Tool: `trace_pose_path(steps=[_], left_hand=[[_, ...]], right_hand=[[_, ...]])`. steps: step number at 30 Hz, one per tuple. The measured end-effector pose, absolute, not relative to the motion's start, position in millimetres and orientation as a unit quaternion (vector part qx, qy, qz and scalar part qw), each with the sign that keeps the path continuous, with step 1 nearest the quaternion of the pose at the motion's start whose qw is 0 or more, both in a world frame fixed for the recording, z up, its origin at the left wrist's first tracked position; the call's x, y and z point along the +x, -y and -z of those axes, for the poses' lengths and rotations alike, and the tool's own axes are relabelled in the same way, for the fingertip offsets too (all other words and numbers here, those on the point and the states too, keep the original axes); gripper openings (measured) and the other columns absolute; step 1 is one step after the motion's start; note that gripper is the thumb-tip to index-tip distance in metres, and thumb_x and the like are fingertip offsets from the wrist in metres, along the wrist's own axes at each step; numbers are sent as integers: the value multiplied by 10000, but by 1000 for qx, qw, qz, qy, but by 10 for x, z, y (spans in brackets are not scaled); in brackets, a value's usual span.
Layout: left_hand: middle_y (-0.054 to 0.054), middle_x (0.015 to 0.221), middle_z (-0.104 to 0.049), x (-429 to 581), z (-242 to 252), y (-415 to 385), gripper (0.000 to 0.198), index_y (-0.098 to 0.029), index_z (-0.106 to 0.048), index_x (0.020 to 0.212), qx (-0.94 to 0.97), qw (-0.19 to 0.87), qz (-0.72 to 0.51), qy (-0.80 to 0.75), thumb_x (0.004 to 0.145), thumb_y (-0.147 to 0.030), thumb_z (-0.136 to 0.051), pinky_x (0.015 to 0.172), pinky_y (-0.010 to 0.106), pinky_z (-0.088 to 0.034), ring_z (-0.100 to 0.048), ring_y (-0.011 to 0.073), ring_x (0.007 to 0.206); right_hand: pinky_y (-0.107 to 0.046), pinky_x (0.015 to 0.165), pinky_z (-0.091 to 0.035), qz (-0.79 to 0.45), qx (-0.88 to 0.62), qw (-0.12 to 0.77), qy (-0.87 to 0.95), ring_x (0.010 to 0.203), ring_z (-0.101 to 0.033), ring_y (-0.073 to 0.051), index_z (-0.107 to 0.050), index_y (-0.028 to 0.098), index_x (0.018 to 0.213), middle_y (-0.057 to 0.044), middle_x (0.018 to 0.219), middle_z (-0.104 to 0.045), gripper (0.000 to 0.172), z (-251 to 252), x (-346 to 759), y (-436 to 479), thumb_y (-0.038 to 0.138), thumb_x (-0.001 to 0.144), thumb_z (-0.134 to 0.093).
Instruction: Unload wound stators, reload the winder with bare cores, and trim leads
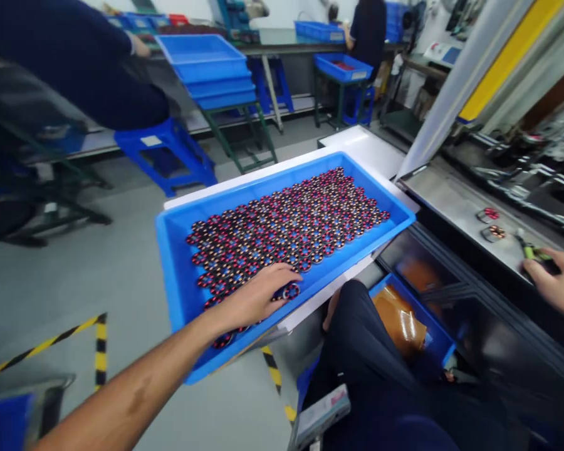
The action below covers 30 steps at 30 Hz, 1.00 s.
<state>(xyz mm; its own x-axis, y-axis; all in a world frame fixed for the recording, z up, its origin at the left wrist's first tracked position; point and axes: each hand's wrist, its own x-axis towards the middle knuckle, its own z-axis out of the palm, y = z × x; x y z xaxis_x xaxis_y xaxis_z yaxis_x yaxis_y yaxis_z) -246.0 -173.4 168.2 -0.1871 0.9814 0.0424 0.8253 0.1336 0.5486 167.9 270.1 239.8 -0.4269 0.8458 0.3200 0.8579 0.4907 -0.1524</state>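
A blue tray holds several rows of small round wound motor stators, with red and copper-coloured coils around their rings. My left hand reaches over the tray's near side, its fingers and thumb closed around one stator. Off to the right, my right hand grips a pair of small cutters with green and black handles. The cutters are over the metal bench, close to two loose stators, one red and one copper-coloured.
Machine parts line the metal bench at right. Below it, a blue bin contains brown material. Stacked blue trays, a blue stool and two other people are beyond the tray.
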Motion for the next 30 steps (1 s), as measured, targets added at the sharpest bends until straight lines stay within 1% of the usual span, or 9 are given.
trace_pose_path(steps=[4,9,13,16,18,19,21,25,30], left_hand=[[104,1223,-708,-2527,-1907,1546,365,-255,-657,1216,658,73,-257,-704,855,-311,-656,1081,506,-487,-605,308,1233],[100,1179,-724,-2357,-2578,538,335,-244,-674,1192,721,-33,-311,-618,878,-352,-634,1079,498,-483,-628,301,1185],[91,1234,-699,-1880,-2938,-578,345,-226,-680,1172,708,85,-350,-607,837,-302,-651,1136,475,-412,-596,285,1218],[104,1109,-732,-1450,-2962,-1333,298,-194,-690,1103,718,95,-361,-587,806,-210,-669,1076,486,-461,-650,290,1118],[86,952,-737,-1206,-2891,-1758,223,-154,-687,1045,721,117,-358,-581,823,-180,-680,976,482,-526,-697,267,967],[74,943,-727,-1110,-2840,-1941,207,-138,-674,1055,721,134,-355,-580,856,-198,-677,928,472,-550,-701,244,927],[67,1040,-701,-970,-2733,-2237,245,-141,-642,1129,718,172,-345,-580,928,-281,-647,877,442,-573,-688,206,929],[96,1215,-650,-828,-2548,-2603,350,-160,-592,1254,696,273,-340,-570,948,-326,-630,868,431,-583,-669,220,1015],[98,1223,-646,-751,-2371,-2876,361,-163,-592,1262,639,361,-389,-556,950,-343,-628,866,433,-585,-665,223,1024]], right_hand=[[-433,935,-431,42,-494,128,859,1226,-587,-285,-682,4,1192,-324,1230,-652,450,-2484,1615,-2561,350,941,-539],[-477,1005,-489,39,-504,136,852,1138,-622,-242,-650,148,1155,-101,1203,-663,292,-2504,1581,-2463,364,964,-602],[-464,974,-525,35,-521,144,841,1111,-629,-231,-635,168,1178,-89,1221,-647,295,-2577,1605,-2321,380,977,-598],[-433,969,-524,35,-540,155,826,1084,-631,-215,-662,183,1108,-79,1188,-663,247,-2607,1594,-2204,381,985,-581],[-445,942,-525,28,-553,160,817,1060,-639,-221,-660,148,1076,-75,1128,-673,266,-2575,1572,-2194,383,960,-617],[-443,944,-517,23,-557,162,814,1062,-635,-223,-665,147,1054,-74,1116,-676,263,-2551,1562,-2208,386,952,-624],[-445,961,-493,10,-563,166,810,1092,-619,-233,-670,148,1046,-76,1122,-675,265,-2505,1555,-2252,386,936,-634],[-459,1002,-430,-19,-566,164,808,1174,-565,-261,-655,152,1121,-92,1201,-644,294,-2451,1607,-2334,375,937,-600],[-418,985,-378,-32,-558,149,816,1194,-529,-295,-651,134,1188,-161,1235,-622,336,-2415,1634,-2446,317,939,-519]])
